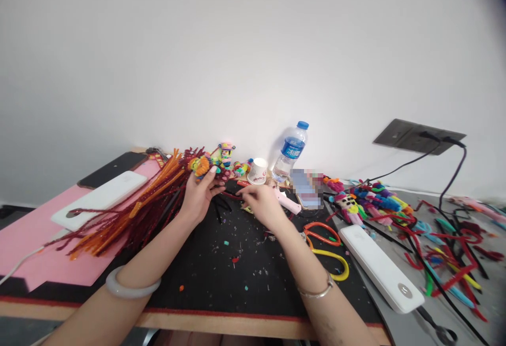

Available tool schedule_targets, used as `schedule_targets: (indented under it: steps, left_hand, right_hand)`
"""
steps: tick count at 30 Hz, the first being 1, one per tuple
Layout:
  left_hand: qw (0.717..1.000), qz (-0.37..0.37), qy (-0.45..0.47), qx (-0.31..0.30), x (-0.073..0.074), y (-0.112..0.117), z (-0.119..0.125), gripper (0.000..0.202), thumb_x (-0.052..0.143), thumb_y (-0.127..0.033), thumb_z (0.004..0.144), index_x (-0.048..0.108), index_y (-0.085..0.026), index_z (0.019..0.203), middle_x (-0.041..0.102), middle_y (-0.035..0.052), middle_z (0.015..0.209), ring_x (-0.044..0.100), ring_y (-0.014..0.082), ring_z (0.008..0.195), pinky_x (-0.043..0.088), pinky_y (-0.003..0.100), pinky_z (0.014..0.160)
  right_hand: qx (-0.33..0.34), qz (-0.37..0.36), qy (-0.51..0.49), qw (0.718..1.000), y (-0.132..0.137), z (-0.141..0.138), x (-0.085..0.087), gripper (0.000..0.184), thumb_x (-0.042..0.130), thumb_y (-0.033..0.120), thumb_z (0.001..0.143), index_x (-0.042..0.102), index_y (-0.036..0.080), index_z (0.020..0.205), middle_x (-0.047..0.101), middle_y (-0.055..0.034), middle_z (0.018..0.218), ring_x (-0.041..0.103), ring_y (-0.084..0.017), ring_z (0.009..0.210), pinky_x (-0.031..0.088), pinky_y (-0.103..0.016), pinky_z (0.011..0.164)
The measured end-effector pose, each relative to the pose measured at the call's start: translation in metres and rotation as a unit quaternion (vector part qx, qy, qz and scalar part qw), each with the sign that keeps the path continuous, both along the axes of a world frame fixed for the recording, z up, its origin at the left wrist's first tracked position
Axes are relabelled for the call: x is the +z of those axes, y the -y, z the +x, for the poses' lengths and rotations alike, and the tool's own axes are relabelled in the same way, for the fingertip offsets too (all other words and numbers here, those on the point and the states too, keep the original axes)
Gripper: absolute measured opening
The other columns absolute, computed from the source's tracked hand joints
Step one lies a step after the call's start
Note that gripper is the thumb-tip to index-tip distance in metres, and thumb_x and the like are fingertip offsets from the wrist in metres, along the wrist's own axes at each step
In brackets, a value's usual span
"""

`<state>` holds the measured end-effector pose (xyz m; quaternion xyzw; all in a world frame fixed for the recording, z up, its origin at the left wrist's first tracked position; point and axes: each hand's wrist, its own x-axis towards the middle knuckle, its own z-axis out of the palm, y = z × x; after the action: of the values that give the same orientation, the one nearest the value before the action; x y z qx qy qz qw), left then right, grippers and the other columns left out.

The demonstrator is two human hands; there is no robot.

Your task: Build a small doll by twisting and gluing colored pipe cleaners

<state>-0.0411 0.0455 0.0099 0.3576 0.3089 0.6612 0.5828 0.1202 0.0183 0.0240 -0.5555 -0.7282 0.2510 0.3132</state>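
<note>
My left hand (200, 196) is closed around a small pipe-cleaner doll (200, 166) with orange and yellow parts, held above the black mat (205, 272). A thin dark red pipe cleaner (231, 194) stretches from beside the doll to the fingertips of my right hand (259, 204), which are pinched together on it. Part of the doll is hidden by my left fingers. Left of that hand lies a big bundle of orange and dark red pipe cleaners (136, 214). Just right of my right hand is a pink tool (288, 202), partly covered.
Behind my hands stand another doll (226, 155), a paper cup (258, 171) and a water bottle (290, 151). Scissors (326, 246), a phone (306, 188), a white power bank (381, 267) and loose pipe cleaners (446, 262) lie right. Another power bank (98, 196) lies left.
</note>
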Motion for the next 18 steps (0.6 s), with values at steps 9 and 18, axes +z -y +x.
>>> schedule_targets:
  steps: [9, 18]
  left_hand:
    - [0.987, -0.061, 0.008, -0.151, -0.006, 0.007, 0.009, 0.027, 0.069, -0.024, 0.069, 0.052, -0.019, 0.09, 0.059, -0.0019, 0.074, 0.059, 0.01, 0.062, 0.05, 0.023, 0.055]
    - [0.972, -0.108, 0.036, -0.207, -0.007, 0.008, 0.008, 0.024, 0.07, -0.019, 0.069, 0.053, -0.018, 0.084, 0.054, -0.0044, 0.069, 0.055, 0.0061, 0.057, 0.046, 0.018, 0.051]
  right_hand:
    - [-0.227, -0.052, 0.235, 0.944, 0.002, 0.096, -0.013, 0.044, 0.055, 0.031, 0.073, 0.054, 0.014, 0.113, 0.061, -0.0144, 0.104, 0.056, -0.027, 0.096, 0.04, -0.031, 0.073]
    - [-0.221, -0.029, 0.264, 0.938, 0.006, 0.086, -0.025, 0.05, 0.055, 0.015, 0.064, 0.05, 0.017, 0.114, 0.06, -0.0109, 0.102, 0.054, -0.025, 0.095, 0.037, -0.029, 0.071]
